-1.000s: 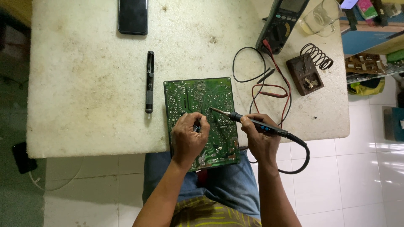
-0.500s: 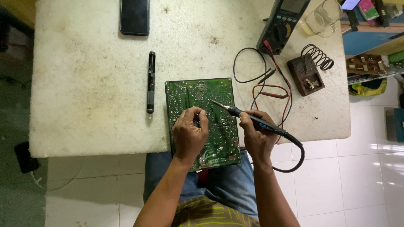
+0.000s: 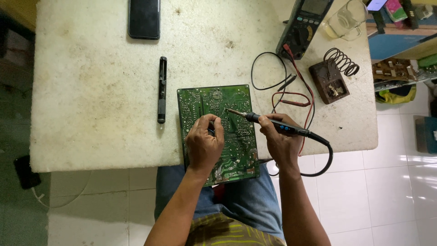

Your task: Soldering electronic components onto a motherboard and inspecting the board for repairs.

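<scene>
A green circuit board [image 3: 218, 105] lies at the near edge of the white table [image 3: 100, 91], its lower part hanging over my lap. My left hand [image 3: 205, 143] rests on the board with fingers pinched together on something small that I cannot make out. My right hand [image 3: 282, 141] grips a black soldering iron [image 3: 273, 125]. The iron's tip points left and sits over the middle of the board, just right of my left fingertips. Its black cable loops off the table edge to the right.
A black desoldering pump [image 3: 161, 89] lies left of the board. A black phone [image 3: 144, 18] is at the far edge. A multimeter [image 3: 304, 25] with red and black leads, a soldering iron stand [image 3: 332, 77] with a coil, and a clear glass cup [image 3: 343, 20] stand at the right.
My left hand has slid slightly up the board toward the iron tip. The right hand and iron have hardly moved.
</scene>
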